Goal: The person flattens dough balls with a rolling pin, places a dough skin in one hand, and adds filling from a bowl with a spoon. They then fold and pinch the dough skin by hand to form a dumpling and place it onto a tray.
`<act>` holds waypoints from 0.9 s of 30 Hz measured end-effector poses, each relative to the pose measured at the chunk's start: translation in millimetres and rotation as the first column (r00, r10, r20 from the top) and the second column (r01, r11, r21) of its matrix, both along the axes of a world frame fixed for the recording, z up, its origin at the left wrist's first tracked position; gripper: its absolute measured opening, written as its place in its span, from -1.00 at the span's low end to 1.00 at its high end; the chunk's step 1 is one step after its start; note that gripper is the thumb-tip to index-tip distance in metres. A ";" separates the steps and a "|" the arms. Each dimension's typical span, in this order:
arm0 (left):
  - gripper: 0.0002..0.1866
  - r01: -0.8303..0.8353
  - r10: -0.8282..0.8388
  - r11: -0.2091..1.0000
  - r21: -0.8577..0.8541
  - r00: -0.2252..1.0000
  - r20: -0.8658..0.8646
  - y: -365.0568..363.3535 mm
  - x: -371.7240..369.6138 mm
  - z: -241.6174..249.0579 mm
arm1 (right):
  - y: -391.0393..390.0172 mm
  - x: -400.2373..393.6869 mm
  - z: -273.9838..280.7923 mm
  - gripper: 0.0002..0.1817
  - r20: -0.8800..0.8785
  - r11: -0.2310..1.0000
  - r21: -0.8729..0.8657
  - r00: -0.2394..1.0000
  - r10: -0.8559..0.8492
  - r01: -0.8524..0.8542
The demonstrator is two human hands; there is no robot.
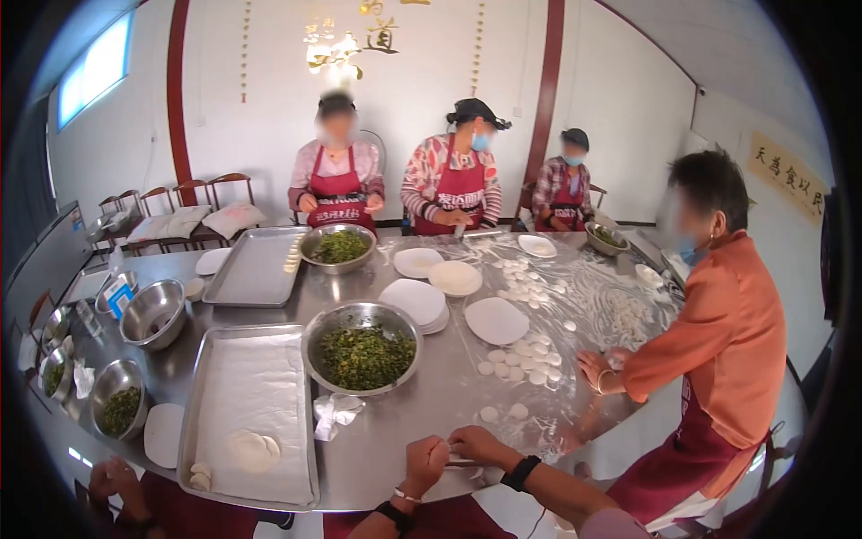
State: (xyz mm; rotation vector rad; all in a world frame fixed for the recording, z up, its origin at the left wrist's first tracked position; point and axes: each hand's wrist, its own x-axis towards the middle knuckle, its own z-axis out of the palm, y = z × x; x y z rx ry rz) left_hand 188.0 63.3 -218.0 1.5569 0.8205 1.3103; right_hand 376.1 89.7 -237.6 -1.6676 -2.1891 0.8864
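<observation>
My left hand [426, 464], with a white bracelet and a black wristband, is closed near the table's front edge. Meeting it from the right, my right hand [479, 445] wears a black watch and has its fingers pinched. I cannot tell what is between the fingers. To the left lies a lined metal tray [310, 422] holding a stack of round dumpling wrappers [254, 451] and a few folded dumplings [200, 476] in its near corner. Beyond my hands stands a steel bowl [316, 382] of chopped green filling [364, 355], with a crumpled tissue [337, 415] beside it.
Floured dough rounds [521, 359] and white plates [496, 321] cover the steel table's middle. A person in orange [718, 332] presses at the right edge; three people sit opposite. Another person's hands [117, 485] show at lower left. A second tray [256, 265] and several bowls stand further left.
</observation>
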 end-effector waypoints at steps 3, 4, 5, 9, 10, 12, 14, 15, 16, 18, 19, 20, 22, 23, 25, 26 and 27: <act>-0.78 0.024 -0.020 0.992 0.126 0.999 -0.030 -12.2 -3.5 -10.4 | -0.4 -8.0 -11.8 -0.71 0.071 0.998 0.055 0.997 0.034 -0.038; -0.78 0.037 -0.027 0.981 0.193 0.998 -0.053 -22.8 -6.8 -14.3 | -1.1 -10.6 -15.5 -0.70 0.105 0.995 0.081 0.993 0.050 -0.059; -0.78 0.058 -0.040 0.976 0.208 0.995 -0.090 -34.1 -9.6 -13.7 | -3.5 -13.2 -11.7 -0.70 0.094 0.995 0.043 0.992 0.087 -0.091; -0.79 0.143 -0.112 0.967 0.211 0.982 -0.153 -72.0 -13.1 -4.2 | -3.1 -6.8 -21.7 -0.70 -0.113 0.997 -0.072 0.993 0.014 -0.023; -0.79 0.162 -0.133 0.965 0.204 0.980 -0.148 -75.1 -12.8 -3.0 | -4.5 -1.5 -22.8 -0.70 -0.148 0.992 -0.129 0.988 -0.030 0.011; -0.80 0.104 -0.073 0.963 0.247 0.989 -0.132 -55.6 -12.0 -11.5 | -7.3 4.3 -20.7 -0.72 -0.115 0.994 -0.106 0.993 -0.030 0.017; -0.79 0.048 -0.028 0.976 0.211 0.995 -0.096 -26.5 -9.2 -14.3 | -10.9 8.1 -17.4 -0.74 0.023 0.998 0.044 0.999 0.048 -0.049; -0.79 0.025 -0.015 0.988 0.152 0.998 -0.067 -12.3 -5.5 -9.3 | -9.9 8.1 -14.2 -0.75 0.038 0.998 0.062 0.999 0.019 -0.022; -0.78 0.021 -0.018 0.997 0.071 0.999 -0.048 -1.6 -2.3 -3.9 | -7.1 4.7 -11.5 -0.75 0.053 0.997 0.077 0.999 -0.011 0.007; -0.77 0.019 -0.018 1.000 0.014 0.999 -0.029 -1.7 0.0 -2.9 | -5.8 -0.8 -11.4 -0.75 0.022 0.995 0.100 1.000 -0.019 0.017; -0.76 0.019 -0.018 0.999 0.039 0.999 -0.033 -5.4 -1.0 -3.8 | -5.5 -4.2 -12.9 -0.75 -0.026 0.994 0.108 1.000 0.002 0.001; -0.76 0.020 -0.017 0.998 0.063 0.999 -0.038 -9.7 -3.2 -5.3 | -5.7 -9.4 -11.1 -0.75 -0.077 0.993 0.117 0.997 0.025 -0.016; -0.76 0.061 -0.041 0.981 0.182 0.993 -0.113 -30.9 -9.6 -9.1 | -12.8 -20.1 -9.0 -0.74 0.002 0.995 0.099 1.000 0.021 -0.022; -0.77 0.081 -0.058 0.977 0.196 0.991 -0.119 -44.6 -9.9 -8.0 | -16.8 -23.6 -7.7 -0.74 0.042 0.996 0.087 0.999 0.024 -0.028; -0.79 0.143 -0.119 0.968 0.208 0.985 -0.124 -65.8 -12.0 -2.1 | -16.8 -22.0 -7.9 -0.74 -0.068 0.999 0.047 0.998 -0.003 0.007; -0.79 0.140 -0.114 0.967 0.212 0.984 -0.134 -69.6 -11.4 -2.2 | -15.9 -19.7 -7.4 -0.74 -0.121 0.999 0.030 0.992 -0.017 0.021; -0.79 0.140 -0.110 0.966 0.218 0.983 -0.144 -71.6 -10.9 -1.9 | -16.2 -15.2 -8.0 -0.75 -0.161 0.999 -0.004 0.986 -0.045 0.045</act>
